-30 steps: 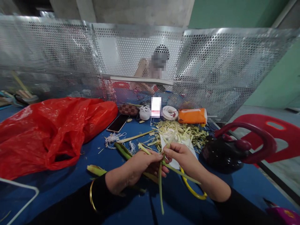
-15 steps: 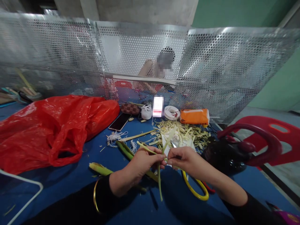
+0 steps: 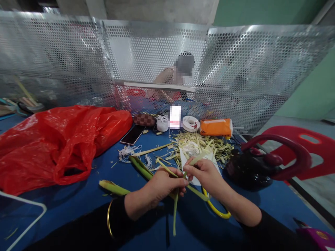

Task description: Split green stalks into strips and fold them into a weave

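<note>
My left hand [image 3: 163,184] is closed, thumb against fingers, on crossed pale green plant strips [image 3: 175,216]. One strip hangs straight down below it, another slants out to the right, and a short end sticks up at the left. My right hand [image 3: 205,172] pinches the upper part of a strip just above the crossing. Under my right wrist lies a yellow looped handle [image 3: 221,213]; the rest of that tool is hidden. Green stalk pieces [image 3: 113,187] lie left of my hands, one partly behind my left hand. Behind my right hand is a white paper [image 3: 186,155].
A heap of plant scraps [image 3: 222,146] lies behind the paper. A dark kettle [image 3: 251,170] stands right, a red plastic bag [image 3: 65,139] left, with a phone [image 3: 133,135] beside it. Tape [image 3: 191,123] and an orange packet [image 3: 216,127] line the perforated metal screen [image 3: 146,52]. A person sits beyond.
My right hand has moved up and left, now pinching a strip above the crossing. The strip slanting right now shows beneath it. My left hand keeps its hold.
</note>
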`<act>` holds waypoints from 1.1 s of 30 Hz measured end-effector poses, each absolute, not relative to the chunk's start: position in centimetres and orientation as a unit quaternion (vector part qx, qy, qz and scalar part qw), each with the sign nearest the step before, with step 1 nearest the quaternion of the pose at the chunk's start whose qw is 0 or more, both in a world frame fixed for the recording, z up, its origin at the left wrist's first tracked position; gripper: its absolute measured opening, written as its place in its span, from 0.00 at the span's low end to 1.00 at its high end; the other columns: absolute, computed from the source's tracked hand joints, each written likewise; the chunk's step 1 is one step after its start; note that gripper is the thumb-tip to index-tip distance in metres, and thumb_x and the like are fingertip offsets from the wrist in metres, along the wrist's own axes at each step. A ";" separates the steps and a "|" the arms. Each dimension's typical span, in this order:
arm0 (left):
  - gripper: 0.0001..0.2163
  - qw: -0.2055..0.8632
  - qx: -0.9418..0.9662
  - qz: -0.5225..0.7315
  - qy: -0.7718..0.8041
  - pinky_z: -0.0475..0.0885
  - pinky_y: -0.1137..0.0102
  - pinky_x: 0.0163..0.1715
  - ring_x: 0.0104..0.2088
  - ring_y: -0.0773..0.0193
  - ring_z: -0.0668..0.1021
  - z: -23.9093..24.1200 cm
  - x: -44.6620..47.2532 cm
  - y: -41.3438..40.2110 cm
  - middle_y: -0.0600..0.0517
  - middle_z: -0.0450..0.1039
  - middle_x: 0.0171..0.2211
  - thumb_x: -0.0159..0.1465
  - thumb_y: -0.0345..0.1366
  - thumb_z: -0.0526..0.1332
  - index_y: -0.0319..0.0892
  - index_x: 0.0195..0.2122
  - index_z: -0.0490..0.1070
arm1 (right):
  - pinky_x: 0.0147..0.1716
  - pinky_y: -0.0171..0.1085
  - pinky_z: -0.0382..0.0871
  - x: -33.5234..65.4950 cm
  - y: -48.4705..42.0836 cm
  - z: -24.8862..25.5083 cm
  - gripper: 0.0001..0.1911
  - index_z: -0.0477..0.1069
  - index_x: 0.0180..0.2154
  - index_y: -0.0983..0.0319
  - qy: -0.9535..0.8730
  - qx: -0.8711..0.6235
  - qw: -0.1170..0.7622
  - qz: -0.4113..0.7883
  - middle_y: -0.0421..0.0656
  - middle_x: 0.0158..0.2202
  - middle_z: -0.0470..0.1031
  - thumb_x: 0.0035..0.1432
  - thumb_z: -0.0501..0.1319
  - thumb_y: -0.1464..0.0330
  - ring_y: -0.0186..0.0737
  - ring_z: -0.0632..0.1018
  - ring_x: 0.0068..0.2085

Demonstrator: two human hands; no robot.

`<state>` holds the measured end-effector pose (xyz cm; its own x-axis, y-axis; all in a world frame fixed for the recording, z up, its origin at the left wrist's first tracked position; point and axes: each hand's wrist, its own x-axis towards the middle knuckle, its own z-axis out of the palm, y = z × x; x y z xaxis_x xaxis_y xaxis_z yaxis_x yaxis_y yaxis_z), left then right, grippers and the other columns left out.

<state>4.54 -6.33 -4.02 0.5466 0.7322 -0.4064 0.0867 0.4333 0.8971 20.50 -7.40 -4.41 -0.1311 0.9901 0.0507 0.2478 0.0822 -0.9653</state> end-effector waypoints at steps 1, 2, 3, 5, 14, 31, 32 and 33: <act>0.08 0.733 0.485 0.217 0.424 0.69 0.72 0.25 0.18 0.69 0.73 -4.0 4.5 -6.4 0.56 0.71 0.17 0.48 0.35 0.67 0.39 0.24 0.68 | 0.25 0.35 0.65 20.4 -7.4 -4.6 0.13 0.68 0.20 0.61 -0.604 -0.515 0.426 0.434 0.39 0.21 0.70 0.53 0.60 0.63 0.34 0.71 0.24; 0.09 0.733 0.485 0.214 0.425 0.69 0.72 0.25 0.18 0.69 0.73 -4.0 4.5 -6.4 0.56 0.71 0.17 0.48 0.35 0.67 0.39 0.24 0.67 | 0.26 0.35 0.65 20.3 -7.4 -4.7 0.13 0.69 0.21 0.61 -0.602 -0.520 0.432 0.424 0.40 0.22 0.70 0.54 0.60 0.63 0.34 0.72 0.24; 0.09 0.735 0.482 0.215 0.427 0.69 0.72 0.25 0.19 0.69 0.73 -4.0 4.5 -6.3 0.56 0.70 0.17 0.48 0.34 0.67 0.40 0.24 0.67 | 0.26 0.34 0.65 20.3 -7.4 -4.8 0.13 0.69 0.21 0.61 -0.602 -0.526 0.435 0.415 0.40 0.22 0.70 0.55 0.59 0.63 0.34 0.72 0.24; 0.10 0.737 0.465 0.233 0.432 0.69 0.73 0.25 0.19 0.70 0.73 -3.9 4.4 -6.2 0.56 0.71 0.18 0.47 0.34 0.68 0.40 0.24 0.67 | 0.27 0.34 0.65 20.4 -7.4 -4.6 0.14 0.68 0.22 0.61 -0.612 -0.531 0.424 0.404 0.39 0.22 0.70 0.57 0.58 0.62 0.35 0.72 0.25; 0.13 0.723 0.448 0.297 0.435 0.71 0.73 0.27 0.22 0.69 0.75 -3.2 3.8 -5.0 0.52 0.74 0.22 0.51 0.41 0.69 0.37 0.29 0.71 | 0.25 0.34 0.59 21.8 -8.4 -1.9 0.12 0.67 0.23 0.60 -0.718 -0.540 0.240 0.368 0.39 0.20 0.71 0.58 0.56 0.66 0.35 0.70 0.24; 0.11 0.696 0.457 0.316 0.455 0.71 0.72 0.27 0.22 0.67 0.76 -3.5 3.9 -4.7 0.53 0.74 0.20 0.48 0.34 0.70 0.39 0.29 0.70 | 0.29 0.37 0.62 22.4 -8.5 -1.5 0.12 0.74 0.29 0.59 -0.783 -0.552 0.233 0.169 0.42 0.27 0.75 0.61 0.55 0.66 0.40 0.74 0.29; 0.10 0.694 0.475 0.305 0.447 0.70 0.72 0.26 0.22 0.67 0.75 -3.5 3.9 -4.9 0.53 0.74 0.20 0.49 0.36 0.69 0.39 0.29 0.70 | 0.33 0.38 0.63 22.3 -8.6 -1.4 0.11 0.75 0.31 0.59 -0.786 -0.550 0.258 0.114 0.44 0.31 0.75 0.62 0.55 0.65 0.42 0.74 0.33; 0.09 0.693 0.494 0.292 0.436 0.70 0.72 0.25 0.21 0.67 0.75 -3.4 3.9 -5.1 0.54 0.74 0.21 0.50 0.37 0.68 0.39 0.28 0.71 | 0.35 0.40 0.63 22.1 -8.7 -1.4 0.10 0.75 0.34 0.59 -0.787 -0.545 0.284 0.064 0.46 0.34 0.75 0.62 0.56 0.64 0.43 0.74 0.36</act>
<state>3.92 -5.07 -3.43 0.4504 0.8351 -0.3160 0.0264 0.3413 0.9396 22.14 -8.70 -1.40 -0.2458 0.8932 0.3764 0.8207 0.3984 -0.4095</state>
